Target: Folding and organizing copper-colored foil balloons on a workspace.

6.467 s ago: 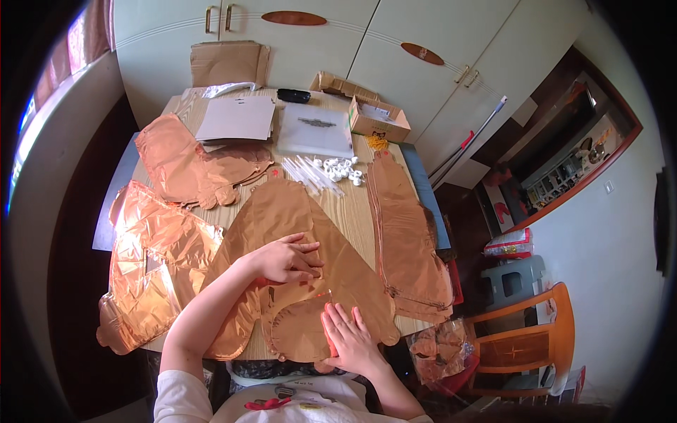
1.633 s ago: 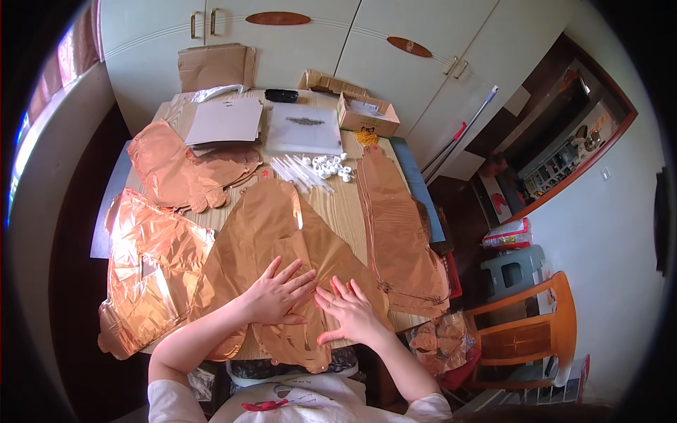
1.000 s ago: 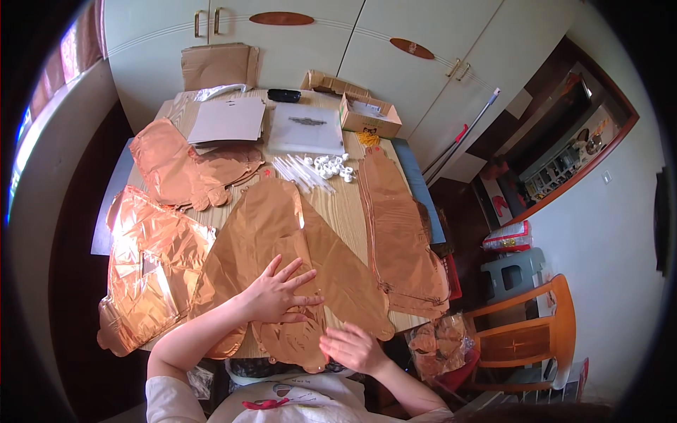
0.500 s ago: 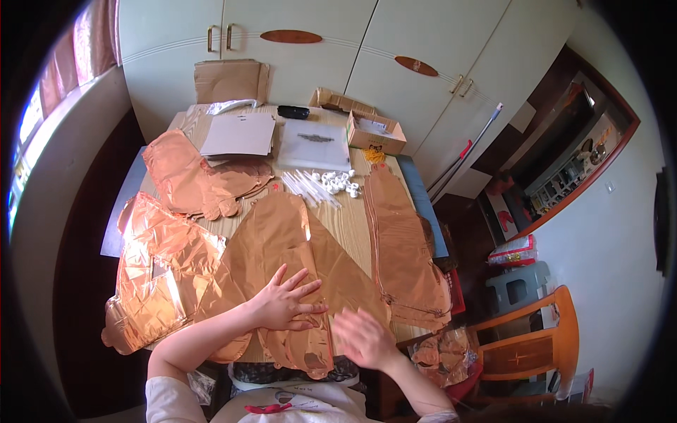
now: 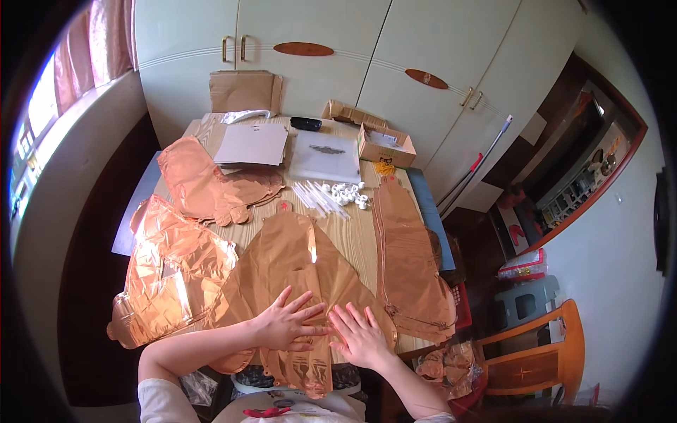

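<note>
A flat, uninflated rose-gold foil balloon (image 5: 282, 254) lies spread across the near middle of the table, its lower end hanging over the front edge. Fingers spread, my left hand (image 5: 289, 326) rests palm down on the foil. Just to its right, my right hand (image 5: 361, 337) also lies flat on it, fingers stretched out and fingertips close to those of the left. Neither hand grips anything. Crinkled, shiny foil (image 5: 173, 271) spreads to the left of my left forearm. Beyond my right hand, a stack of flat foil balloons (image 5: 409, 261) runs along the table's right side.
More folded foil (image 5: 197, 176) lies at the back left, near grey-white card sheets (image 5: 248, 145). White sticks (image 5: 321, 199) and small white cups (image 5: 348, 192) sit mid-table. Behind them are a clear plastic bag (image 5: 324, 161), a black tray (image 5: 305, 124) and a cardboard box (image 5: 386, 146). A wooden chair (image 5: 529, 356) stands right.
My right hand, blurred and raised before, now lies flat on the foil beside the left. My left hand has barely moved. The whole view has shifted slightly.
</note>
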A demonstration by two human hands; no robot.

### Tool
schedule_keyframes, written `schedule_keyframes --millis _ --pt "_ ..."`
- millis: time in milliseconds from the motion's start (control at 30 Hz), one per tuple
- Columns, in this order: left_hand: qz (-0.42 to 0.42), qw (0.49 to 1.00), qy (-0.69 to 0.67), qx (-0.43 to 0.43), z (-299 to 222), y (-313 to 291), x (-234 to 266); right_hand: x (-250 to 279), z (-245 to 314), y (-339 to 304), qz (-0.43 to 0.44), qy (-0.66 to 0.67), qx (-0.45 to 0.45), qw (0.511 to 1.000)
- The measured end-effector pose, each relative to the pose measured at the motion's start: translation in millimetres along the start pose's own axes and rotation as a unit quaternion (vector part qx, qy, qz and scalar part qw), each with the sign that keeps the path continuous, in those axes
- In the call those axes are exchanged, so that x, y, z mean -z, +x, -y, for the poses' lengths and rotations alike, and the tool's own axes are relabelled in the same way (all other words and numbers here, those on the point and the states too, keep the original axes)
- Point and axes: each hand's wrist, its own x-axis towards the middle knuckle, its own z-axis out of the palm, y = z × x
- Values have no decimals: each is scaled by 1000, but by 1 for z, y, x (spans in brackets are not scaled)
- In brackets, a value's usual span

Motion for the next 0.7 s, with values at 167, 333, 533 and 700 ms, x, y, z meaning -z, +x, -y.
schedule_keyframes --millis 167,333,533,700 --pt "-17 1000 6 6 17 -3 1 16 -5 -6 22 -24 2 999" --pt "-9 1000 7 10 21 -3 0 31 -12 -35 -139 41 -207 967" --pt "-11 1000 -11 7 20 3 0 13 -6 -69 -191 32 -314 929" --pt "-15 1000 -17 6 22 7 -2 25 8 -61 -200 168 -341 903"
